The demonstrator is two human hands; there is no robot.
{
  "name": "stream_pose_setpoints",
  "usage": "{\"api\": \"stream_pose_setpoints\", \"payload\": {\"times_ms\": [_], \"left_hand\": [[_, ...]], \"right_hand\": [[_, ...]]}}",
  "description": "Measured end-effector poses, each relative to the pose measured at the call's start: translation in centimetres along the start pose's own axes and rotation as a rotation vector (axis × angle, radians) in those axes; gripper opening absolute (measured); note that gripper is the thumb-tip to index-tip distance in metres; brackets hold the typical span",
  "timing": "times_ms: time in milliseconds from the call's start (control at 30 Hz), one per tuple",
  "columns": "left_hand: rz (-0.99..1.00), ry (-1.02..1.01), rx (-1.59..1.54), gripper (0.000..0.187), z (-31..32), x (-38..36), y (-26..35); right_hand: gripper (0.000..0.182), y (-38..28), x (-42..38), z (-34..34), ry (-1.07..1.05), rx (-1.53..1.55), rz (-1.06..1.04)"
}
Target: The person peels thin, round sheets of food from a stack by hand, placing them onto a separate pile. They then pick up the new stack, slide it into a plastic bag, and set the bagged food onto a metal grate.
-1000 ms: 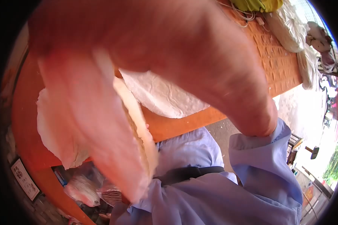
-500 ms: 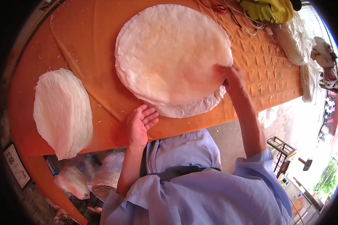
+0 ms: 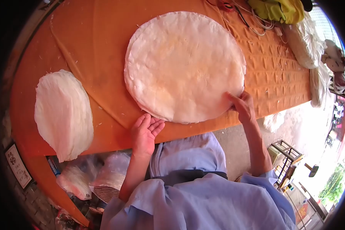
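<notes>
A stack of thin, round white sheets, tinged pale orange in the middle, lies near the front edge of the table. At its lower right rim, my right hand is closed, thumb and fingers pinching the top sheet. My left hand is at the lower left rim, palm turned up and fingers loosely bent and apart, with fingertips right at the edge. Further left lies a folded, wrinkled white piece of similar look, one end reaching past the table's front edge.
An orange cloth covers the table, with a ridged pattern on the right. Cables, yellow-green fabric and a plastic-wrapped bundle occupy the far right. Plastic bags are below the table. A metal rack stands to the right.
My right hand has brought the top sheet's edge down toward me, covering the curled lower edge that showed before. My left hand's fingertips have come up to the rim.
</notes>
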State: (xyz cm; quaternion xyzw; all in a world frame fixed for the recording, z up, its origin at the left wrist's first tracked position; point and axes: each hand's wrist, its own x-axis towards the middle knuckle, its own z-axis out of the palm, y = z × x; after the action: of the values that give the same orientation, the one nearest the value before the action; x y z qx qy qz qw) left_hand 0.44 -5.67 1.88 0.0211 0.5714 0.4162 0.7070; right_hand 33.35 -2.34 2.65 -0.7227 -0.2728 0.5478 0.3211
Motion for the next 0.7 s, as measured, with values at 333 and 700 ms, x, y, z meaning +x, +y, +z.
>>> {"api": "stream_pose_setpoints", "payload": {"times_ms": [333, 700], "left_hand": [[0.190, 0.097, 0.112, 0.022, 1.8, 0.9, -0.6], [0.202, 0.176, 0.120, 0.024, 1.1, 1.9, -1.8]], "right_hand": [[0.060, -2.1, 5.0, -2.1, 0.187, -0.161, -0.028], [0.050, -5.9, 10.7, -2.1, 0.098, -0.438, -0.144]]}}
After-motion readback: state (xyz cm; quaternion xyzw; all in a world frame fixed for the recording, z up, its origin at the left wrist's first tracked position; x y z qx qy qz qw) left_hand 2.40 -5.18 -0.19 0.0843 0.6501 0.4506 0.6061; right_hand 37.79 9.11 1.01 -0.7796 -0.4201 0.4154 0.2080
